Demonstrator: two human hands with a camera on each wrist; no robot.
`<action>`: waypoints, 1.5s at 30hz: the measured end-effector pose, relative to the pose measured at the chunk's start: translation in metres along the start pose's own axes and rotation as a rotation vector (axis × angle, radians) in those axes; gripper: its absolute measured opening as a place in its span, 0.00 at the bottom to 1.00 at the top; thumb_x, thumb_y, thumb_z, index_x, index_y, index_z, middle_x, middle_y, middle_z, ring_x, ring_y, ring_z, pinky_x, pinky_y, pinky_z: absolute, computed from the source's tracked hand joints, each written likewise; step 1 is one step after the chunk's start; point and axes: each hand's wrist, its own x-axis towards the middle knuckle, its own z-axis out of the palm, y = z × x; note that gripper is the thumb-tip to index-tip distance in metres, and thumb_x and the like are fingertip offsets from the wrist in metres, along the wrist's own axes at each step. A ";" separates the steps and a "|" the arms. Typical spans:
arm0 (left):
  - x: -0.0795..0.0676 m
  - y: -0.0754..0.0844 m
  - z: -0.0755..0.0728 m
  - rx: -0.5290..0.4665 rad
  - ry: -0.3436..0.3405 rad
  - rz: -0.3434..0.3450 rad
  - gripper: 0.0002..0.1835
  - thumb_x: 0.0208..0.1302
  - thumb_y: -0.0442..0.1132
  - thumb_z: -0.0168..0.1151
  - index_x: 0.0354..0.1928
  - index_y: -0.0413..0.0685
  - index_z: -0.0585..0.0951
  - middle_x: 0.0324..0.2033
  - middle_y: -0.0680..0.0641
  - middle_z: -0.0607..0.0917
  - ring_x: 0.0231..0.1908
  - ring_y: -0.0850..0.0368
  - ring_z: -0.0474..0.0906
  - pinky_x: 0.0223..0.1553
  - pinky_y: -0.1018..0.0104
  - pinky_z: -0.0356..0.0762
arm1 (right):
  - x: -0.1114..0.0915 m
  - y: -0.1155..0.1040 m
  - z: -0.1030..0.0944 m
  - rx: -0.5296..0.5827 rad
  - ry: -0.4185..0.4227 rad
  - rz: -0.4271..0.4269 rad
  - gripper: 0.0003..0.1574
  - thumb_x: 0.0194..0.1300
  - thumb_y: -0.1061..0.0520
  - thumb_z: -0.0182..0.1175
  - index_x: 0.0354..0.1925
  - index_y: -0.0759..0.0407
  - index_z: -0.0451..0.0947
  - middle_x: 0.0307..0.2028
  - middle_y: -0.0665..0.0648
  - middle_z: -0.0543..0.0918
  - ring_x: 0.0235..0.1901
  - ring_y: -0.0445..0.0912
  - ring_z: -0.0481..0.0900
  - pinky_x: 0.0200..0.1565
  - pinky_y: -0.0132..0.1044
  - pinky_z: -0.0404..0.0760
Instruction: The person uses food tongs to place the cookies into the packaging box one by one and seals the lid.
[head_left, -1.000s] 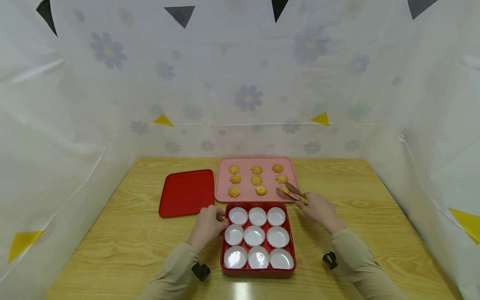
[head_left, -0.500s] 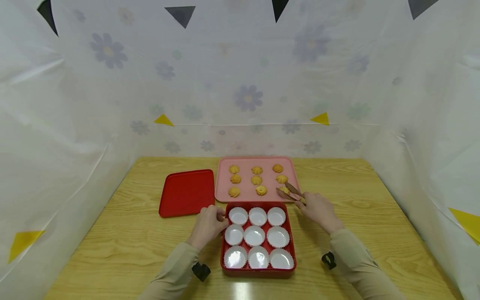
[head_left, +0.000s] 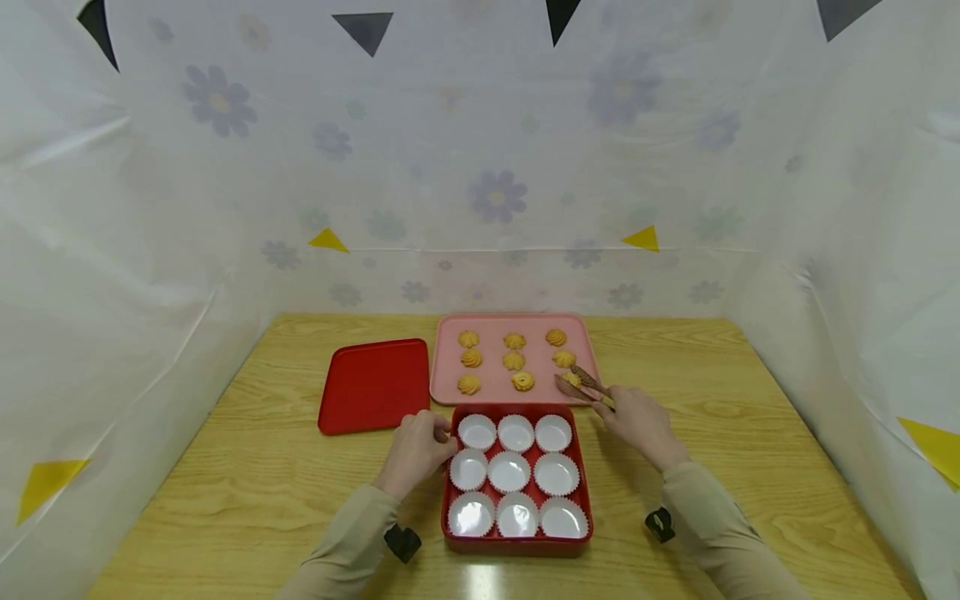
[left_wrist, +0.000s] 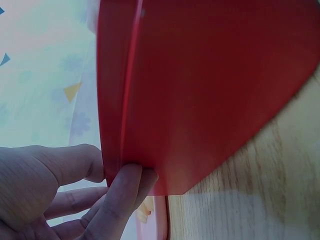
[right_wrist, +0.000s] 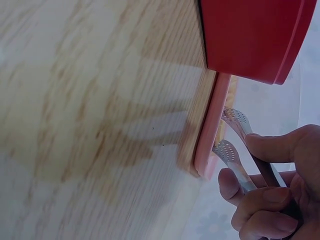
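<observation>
My right hand (head_left: 640, 423) grips a pair of metal tongs (right_wrist: 267, 172) with perforated tips. Those tips straddle a piped golden cookie (head_left: 572, 379) at the near right corner of the pink tray (head_left: 491, 327). Several more cookies sit on that tray in rows. At the left side of a red box (head_left: 517, 546), my left hand (head_left: 416, 448) pinches the rim, two fingertips (left_wrist: 127, 180) against the outer wall. White fluted paper cups (head_left: 509, 472) fill the box in rows, with nothing in them.
A flat red lid (head_left: 375, 387) lies on the wooden table (head_left: 225, 500) left of the tray. The box stands directly in front of the tray, close to its near edge. White flower-printed sheeting (head_left: 495, 150) surrounds the table's back and sides.
The tongs have barely shifted around the same cookie. My left hand, the box and the tray stay where they were.
</observation>
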 end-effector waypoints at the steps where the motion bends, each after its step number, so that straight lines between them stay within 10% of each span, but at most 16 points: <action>1: 0.000 0.000 0.000 -0.001 -0.001 0.000 0.08 0.55 0.30 0.68 0.38 0.35 0.88 0.28 0.42 0.89 0.28 0.56 0.83 0.29 0.67 0.80 | 0.000 0.000 0.000 0.005 0.002 -0.001 0.25 0.71 0.49 0.58 0.51 0.71 0.79 0.29 0.60 0.80 0.21 0.47 0.70 0.20 0.36 0.65; 29: 0.000 -0.001 0.001 0.002 0.003 0.009 0.08 0.55 0.30 0.69 0.37 0.35 0.88 0.28 0.42 0.89 0.28 0.57 0.83 0.29 0.67 0.80 | -0.016 -0.016 -0.016 0.076 0.101 -0.125 0.19 0.72 0.48 0.58 0.46 0.63 0.80 0.18 0.51 0.66 0.17 0.42 0.61 0.19 0.34 0.58; 34: 0.000 0.000 0.000 -0.001 -0.009 -0.002 0.09 0.56 0.31 0.69 0.39 0.34 0.88 0.30 0.41 0.90 0.29 0.56 0.83 0.30 0.66 0.82 | -0.022 -0.027 -0.020 0.086 0.106 -0.199 0.14 0.70 0.49 0.61 0.34 0.58 0.75 0.17 0.50 0.68 0.17 0.41 0.64 0.20 0.33 0.62; 45: 0.000 0.000 0.000 -0.005 -0.016 -0.006 0.10 0.56 0.31 0.68 0.39 0.34 0.88 0.30 0.41 0.90 0.29 0.55 0.84 0.29 0.67 0.81 | -0.034 -0.051 -0.021 0.084 0.100 -0.317 0.14 0.68 0.50 0.64 0.43 0.59 0.81 0.26 0.51 0.82 0.21 0.40 0.69 0.22 0.31 0.68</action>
